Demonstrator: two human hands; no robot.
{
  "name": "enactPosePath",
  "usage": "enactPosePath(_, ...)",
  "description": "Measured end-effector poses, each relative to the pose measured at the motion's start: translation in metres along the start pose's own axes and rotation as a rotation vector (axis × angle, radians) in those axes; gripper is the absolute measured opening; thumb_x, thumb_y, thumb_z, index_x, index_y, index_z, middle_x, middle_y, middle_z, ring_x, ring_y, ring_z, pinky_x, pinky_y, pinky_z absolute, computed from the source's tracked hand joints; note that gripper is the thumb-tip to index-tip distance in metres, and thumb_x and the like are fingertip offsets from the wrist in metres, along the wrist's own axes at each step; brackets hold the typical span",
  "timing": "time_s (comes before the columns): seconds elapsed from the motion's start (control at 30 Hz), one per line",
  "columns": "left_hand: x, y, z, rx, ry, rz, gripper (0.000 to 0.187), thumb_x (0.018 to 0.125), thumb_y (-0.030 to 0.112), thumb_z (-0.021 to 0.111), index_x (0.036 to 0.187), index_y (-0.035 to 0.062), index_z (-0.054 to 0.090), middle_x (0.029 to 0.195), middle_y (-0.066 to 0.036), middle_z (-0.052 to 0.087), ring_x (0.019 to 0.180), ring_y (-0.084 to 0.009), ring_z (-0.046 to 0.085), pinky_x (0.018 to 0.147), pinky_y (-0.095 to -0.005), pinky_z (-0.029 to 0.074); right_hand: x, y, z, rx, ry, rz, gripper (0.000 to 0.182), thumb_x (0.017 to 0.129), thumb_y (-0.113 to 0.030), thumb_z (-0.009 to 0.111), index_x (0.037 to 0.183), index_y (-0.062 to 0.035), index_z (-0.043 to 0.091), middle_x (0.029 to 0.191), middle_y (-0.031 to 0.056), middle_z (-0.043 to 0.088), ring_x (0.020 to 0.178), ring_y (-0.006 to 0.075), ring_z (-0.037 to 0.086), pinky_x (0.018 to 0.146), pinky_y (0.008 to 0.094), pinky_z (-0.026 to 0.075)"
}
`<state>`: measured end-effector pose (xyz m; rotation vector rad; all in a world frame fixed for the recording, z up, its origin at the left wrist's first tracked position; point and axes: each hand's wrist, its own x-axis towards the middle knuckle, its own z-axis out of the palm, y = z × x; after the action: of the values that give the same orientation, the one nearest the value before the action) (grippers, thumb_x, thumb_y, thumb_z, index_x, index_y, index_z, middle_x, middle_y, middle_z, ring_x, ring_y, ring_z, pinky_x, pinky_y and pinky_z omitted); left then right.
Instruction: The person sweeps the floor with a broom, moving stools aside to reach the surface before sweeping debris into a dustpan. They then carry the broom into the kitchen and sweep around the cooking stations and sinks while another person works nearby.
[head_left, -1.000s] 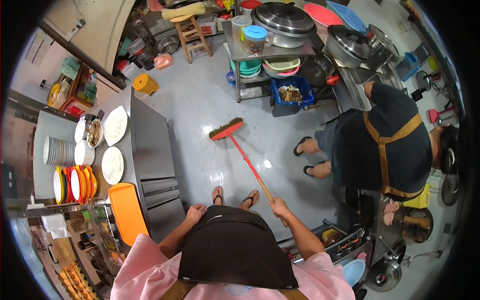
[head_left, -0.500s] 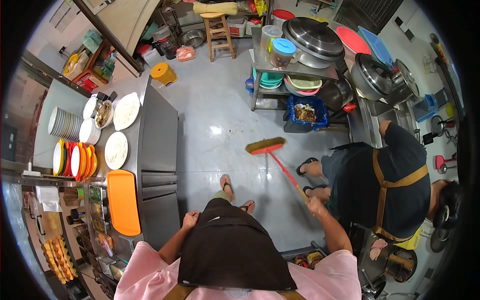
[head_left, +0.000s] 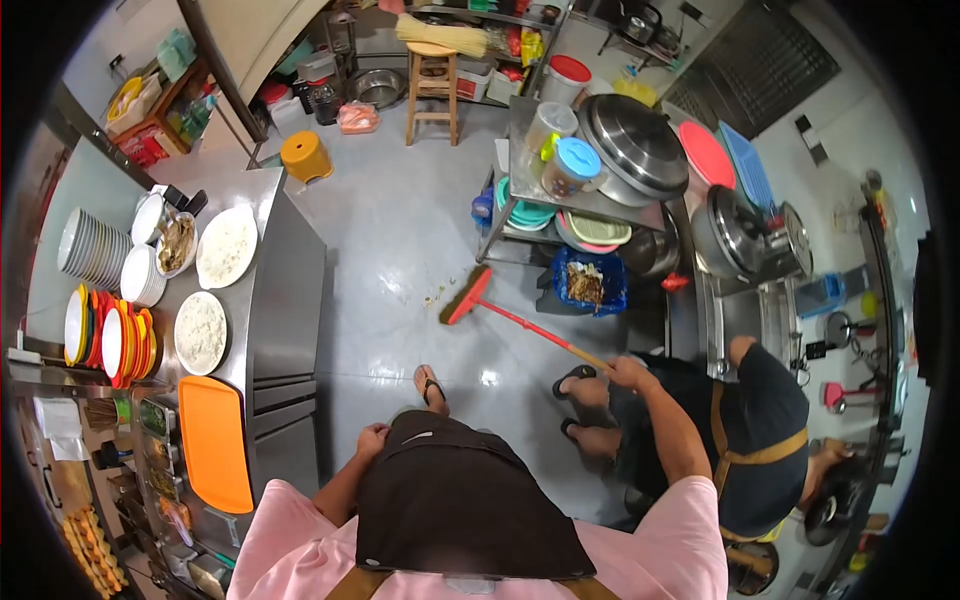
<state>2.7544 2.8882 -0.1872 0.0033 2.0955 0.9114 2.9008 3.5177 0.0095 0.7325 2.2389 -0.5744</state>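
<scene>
My right hand (head_left: 628, 373) is wrapped round the wooden end of a broom (head_left: 525, 322) with a red handle. The red broom head (head_left: 468, 296) rests on the grey tiled floor, its bristles facing left. Small scraps (head_left: 440, 292) lie scattered on the floor just beyond the bristles. My left hand (head_left: 373, 440) hangs beside my dark apron (head_left: 465, 490), fingers curled, with nothing visible in it.
At the right stands a co-worker (head_left: 750, 440) in dark clothes, feet close to the broom handle. A blue-lined waste bin (head_left: 620, 292) sits under the pot rack (head_left: 515, 145). Along the left runs a steel counter (head_left: 270, 260) with plates and an orange tray (head_left: 215, 445).
The broom head has swung left and turned so its bristles face left by the scraps. My right hand has risen in view. The whole view has shifted, and one of my feet has gone out of sight.
</scene>
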Motion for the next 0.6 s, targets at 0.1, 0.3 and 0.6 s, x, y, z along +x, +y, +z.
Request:
enactPosePath(0.1, 0.036, 0.021, 0.008, -0.271, -0.031, 0.081, 0.02, 0.094, 0.013, 0.055, 0.101, 0.002, 0.07, 0.087, -0.009, 0.072, 0.079, -0.0158, 0.067, 0.076, -0.0299, 0.053, 0.001, -0.004, -0.045, 0.228, -0.151, 0.186, 0.035, 0.089, -0.028, 0.063, 0.116, -0.0046, 0.067, 0.072, 0.0105, 0.062, 0.05, 0.0189, 0.056, 0.041, 0.0348, 0.044)
enactPosePath(0.3, 0.041, 0.019, -0.012, -0.471, -0.01, -0.007, 0.019, 0.094, 0.009, 0.053, 0.101, 0.0011, 0.069, 0.087, -0.008, 0.072, 0.076, -0.0153, 0.066, 0.074, -0.0282, 0.053, 0.056, -0.014, -0.048, 0.317, -0.259, 0.283, 0.026, 0.09, -0.021, 0.059, 0.102, 0.001, 0.066, 0.063, 0.0087, 0.057, 0.044, 0.0164, 0.052, 0.038, 0.0316, 0.04)
enactPosePath(0.6, 0.013, -0.023, -0.04, -0.201, 0.003, -0.356, 0.02, 0.087, 0.016, 0.06, 0.095, 0.003, 0.072, 0.084, -0.01, 0.072, 0.071, -0.0182, 0.068, 0.067, -0.0314, 0.055, 0.083, -0.045, -0.056, -0.159, -0.095, -0.039, 0.028, 0.09, -0.027, 0.059, 0.106, -0.0054, 0.068, 0.063, 0.0103, 0.061, 0.049, 0.0182, 0.06, 0.045, 0.0343, 0.049)
